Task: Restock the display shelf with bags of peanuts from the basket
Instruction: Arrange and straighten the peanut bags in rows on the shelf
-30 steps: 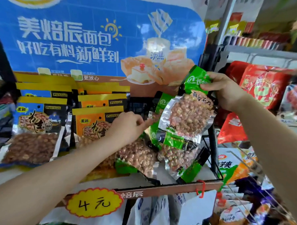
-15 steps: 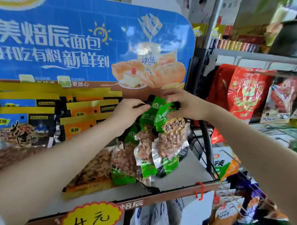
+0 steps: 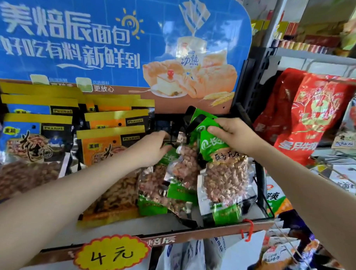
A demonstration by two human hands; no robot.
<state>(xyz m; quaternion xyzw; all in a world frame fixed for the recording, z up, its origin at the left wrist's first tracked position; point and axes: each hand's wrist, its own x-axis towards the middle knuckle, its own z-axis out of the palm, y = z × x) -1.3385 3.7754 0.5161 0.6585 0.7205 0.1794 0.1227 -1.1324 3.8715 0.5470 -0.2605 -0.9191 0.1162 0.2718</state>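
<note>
The blue bread sign (image 3: 119,42) backs my display shelf (image 3: 170,225). Orange peanut bags (image 3: 112,144) stand left. My right hand (image 3: 231,134) pinches the green peanut bag (image 3: 222,176) upright on it; my left hand (image 3: 152,150) reaches behind neighbouring green bags (image 3: 167,187), fingertips hidden, perhaps gripping.

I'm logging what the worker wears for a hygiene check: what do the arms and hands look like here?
Both forearms are bare as far as the frame shows, with no sleeves in view. The left hand and right hand are ungloved, and no watch, bracelet or ring is visible. Fingernail details are too blurred to tell.
</note>
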